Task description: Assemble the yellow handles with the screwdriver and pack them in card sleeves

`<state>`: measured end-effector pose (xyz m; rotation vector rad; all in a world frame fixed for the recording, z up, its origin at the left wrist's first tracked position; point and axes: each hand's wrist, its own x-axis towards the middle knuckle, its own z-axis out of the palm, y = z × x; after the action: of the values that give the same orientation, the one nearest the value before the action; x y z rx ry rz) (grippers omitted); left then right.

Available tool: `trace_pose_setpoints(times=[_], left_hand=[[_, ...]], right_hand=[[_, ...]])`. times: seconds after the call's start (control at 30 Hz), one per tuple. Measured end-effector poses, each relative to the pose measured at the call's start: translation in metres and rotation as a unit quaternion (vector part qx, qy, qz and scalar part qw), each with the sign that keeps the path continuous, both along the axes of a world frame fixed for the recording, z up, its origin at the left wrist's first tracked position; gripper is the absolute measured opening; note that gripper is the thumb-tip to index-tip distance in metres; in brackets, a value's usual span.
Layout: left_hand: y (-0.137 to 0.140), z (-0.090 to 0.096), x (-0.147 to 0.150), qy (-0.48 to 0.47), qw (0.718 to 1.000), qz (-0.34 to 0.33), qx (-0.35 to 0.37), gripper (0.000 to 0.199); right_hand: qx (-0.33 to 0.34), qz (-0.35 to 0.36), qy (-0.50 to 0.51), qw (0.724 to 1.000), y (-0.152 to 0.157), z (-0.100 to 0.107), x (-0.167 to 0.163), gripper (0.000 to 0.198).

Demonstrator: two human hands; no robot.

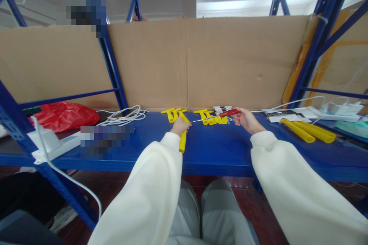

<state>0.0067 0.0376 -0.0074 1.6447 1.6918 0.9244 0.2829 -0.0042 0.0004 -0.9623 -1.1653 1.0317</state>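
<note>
My left hand (pixel 180 125) is closed round a yellow tube (pixel 182 143) near the front of the blue shelf. In my right hand (pixel 245 120) is the red handle of a screwdriver (pixel 229 113). Its thin metal shaft points left and reaches the yellow piece at my left fingers; the tip's exact contact is hidden. Behind my left hand lie several yellow T-shaped pieces (pixel 170 115). More yellow T-shaped pieces (pixel 203 116) lie between my hands, beside small yellow parts (pixel 220 120). A stack of black-and-white sticks (pixel 222 109) rests behind the screwdriver.
Yellow tubes (pixel 312 132) lie at right, near a white power strip (pixel 335 113) with cables. Coiled white cable (pixel 132 115), a red plastic bag (pixel 64 118) and another power strip (pixel 61 146) are at left. A cardboard panel (pixel 218 61) backs the blue shelf (pixel 218 153); blue posts (pixel 113 65) frame it.
</note>
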Motion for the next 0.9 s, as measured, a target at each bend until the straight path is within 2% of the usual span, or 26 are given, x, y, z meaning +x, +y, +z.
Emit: trace_pose_setpoints(times=[0.13, 0.33, 0.53, 0.77, 0.9], left_hand=[[-0.0009, 0.0012, 0.0006, -0.007, 1.000, 0.001, -0.005, 0.024], [-0.0033, 0.0025, 0.0009, -0.013, 1.000, -0.004, -0.003, 0.023], [-0.0039, 0.0022, 0.0008, -0.019, 1.000, -0.010, -0.002, 0.021], [-0.0068, 0.0043, 0.0009, -0.011, 1.000, -0.005, -0.001, 0.022], [-0.0069, 0.0041, 0.0003, -0.001, 1.000, -0.006, 0.000, 0.021]], right_hand=[[0.030, -0.039, 0.012, 0.999, 0.0020, -0.0007, -0.0001, 0.020], [0.054, -0.082, -0.010, 0.995, 0.0016, -0.0040, -0.0008, 0.032], [0.076, -0.070, -0.017, 0.995, 0.0017, -0.0053, -0.0002, 0.037], [0.059, -0.031, 0.006, 0.998, -0.0007, -0.0005, 0.0001, 0.020], [0.056, -0.028, 0.007, 0.998, -0.0013, -0.0003, -0.0003, 0.021]])
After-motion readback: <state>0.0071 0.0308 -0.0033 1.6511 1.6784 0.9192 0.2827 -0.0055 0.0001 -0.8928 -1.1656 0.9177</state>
